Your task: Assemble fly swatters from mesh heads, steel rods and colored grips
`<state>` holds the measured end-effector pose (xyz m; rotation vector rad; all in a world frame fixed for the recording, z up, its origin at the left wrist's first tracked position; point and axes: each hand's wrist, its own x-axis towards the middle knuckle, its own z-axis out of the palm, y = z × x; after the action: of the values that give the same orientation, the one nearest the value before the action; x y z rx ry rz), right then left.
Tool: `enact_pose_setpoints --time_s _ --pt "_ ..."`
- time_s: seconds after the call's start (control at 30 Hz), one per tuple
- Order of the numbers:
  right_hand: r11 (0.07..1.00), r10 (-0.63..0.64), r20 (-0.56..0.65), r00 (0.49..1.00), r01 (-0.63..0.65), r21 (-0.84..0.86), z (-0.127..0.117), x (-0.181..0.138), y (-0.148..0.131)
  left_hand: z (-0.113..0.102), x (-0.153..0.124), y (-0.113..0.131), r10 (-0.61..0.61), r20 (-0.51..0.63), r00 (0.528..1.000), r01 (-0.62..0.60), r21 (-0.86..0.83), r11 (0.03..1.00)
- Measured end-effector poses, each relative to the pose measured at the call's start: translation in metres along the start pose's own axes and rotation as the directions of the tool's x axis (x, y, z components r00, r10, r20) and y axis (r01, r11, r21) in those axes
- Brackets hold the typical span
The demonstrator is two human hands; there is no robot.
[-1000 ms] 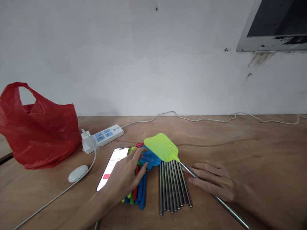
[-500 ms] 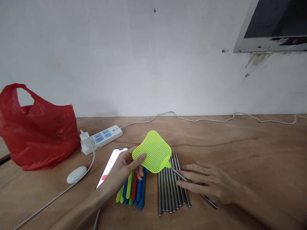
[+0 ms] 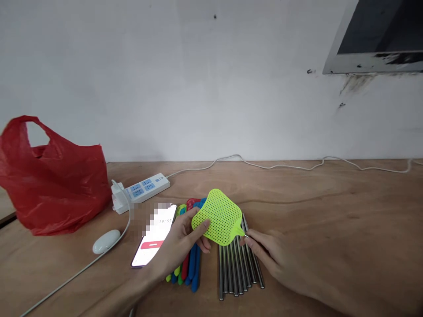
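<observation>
My left hand (image 3: pixel 185 233) grips the left edge of a yellow-green fly swatter (image 3: pixel 218 215), thumb on top of its perforated head. At the neck, the fingers of my right hand (image 3: pixel 269 251) pinch the swatter's thin metal rod (image 3: pixel 246 236); that hand hides the rest of the rod. A row of loose steel rods (image 3: pixel 236 268) lies on the table below the swatter. Partly behind my left hand are several stacked plastic swatter parts, with a red mesh head (image 3: pixel 191 203) at the top and blue handles (image 3: pixel 194 273) toward me.
A lit phone (image 3: pixel 152 244) lies left of my left hand. Farther left are a white power strip (image 3: pixel 142 190), a white oval device (image 3: pixel 106 241) on a cable, and a red plastic bag (image 3: pixel 59 185). Another cable (image 3: pixel 274 166) runs along the wall.
My right hand has gone from loosely spread fingers along the rod to a pinch near the swatter's neck. The swatter and my left hand have shifted slightly right and toward me.
</observation>
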<state>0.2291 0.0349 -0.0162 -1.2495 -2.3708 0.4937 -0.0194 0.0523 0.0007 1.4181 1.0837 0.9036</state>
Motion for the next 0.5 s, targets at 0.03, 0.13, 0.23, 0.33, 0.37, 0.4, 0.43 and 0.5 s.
enact_pose_setpoints --time_s 0.03,0.13,0.23,0.33,0.37,0.4,0.43,0.5 --pt "0.997 -0.018 -0.012 1.000 0.017 -0.072 0.001 0.000 0.001 0.000 0.000 0.000 0.001 0.010 1.000 -0.001 -0.002 1.000" --pt "0.931 -0.165 -0.082 0.983 0.128 -0.341 0.006 0.000 0.008 -0.002 -0.001 0.003 -0.019 0.050 0.999 0.021 -0.036 0.999" --pt "0.789 -0.340 -0.167 0.926 0.184 -0.586 0.014 0.000 0.014 -0.004 0.000 0.007 -0.105 0.060 0.993 0.111 -0.110 0.988" --pt "0.770 -0.341 -0.222 0.914 0.136 -0.623 0.019 0.002 0.012 -0.003 0.004 0.008 -0.152 0.014 0.988 0.151 -0.207 0.967" --pt "0.814 -0.293 -0.231 0.928 0.115 -0.570 0.019 0.002 0.010 -0.003 0.005 0.008 -0.150 -0.003 0.989 0.146 -0.233 0.962" --pt "0.873 -0.223 -0.229 0.947 0.090 -0.479 0.018 0.003 0.008 -0.002 0.006 0.008 -0.143 -0.020 0.990 0.133 -0.253 0.958" --pt "0.934 -0.141 -0.211 0.967 0.060 -0.351 0.017 0.004 0.005 -0.002 0.007 0.009 -0.130 -0.035 0.991 0.116 -0.268 0.956" --pt "1.000 0.014 -0.120 0.993 -0.014 0.000 0.011 0.007 0.000 -0.001 0.007 0.010 -0.091 -0.053 0.994 0.073 -0.279 0.957"
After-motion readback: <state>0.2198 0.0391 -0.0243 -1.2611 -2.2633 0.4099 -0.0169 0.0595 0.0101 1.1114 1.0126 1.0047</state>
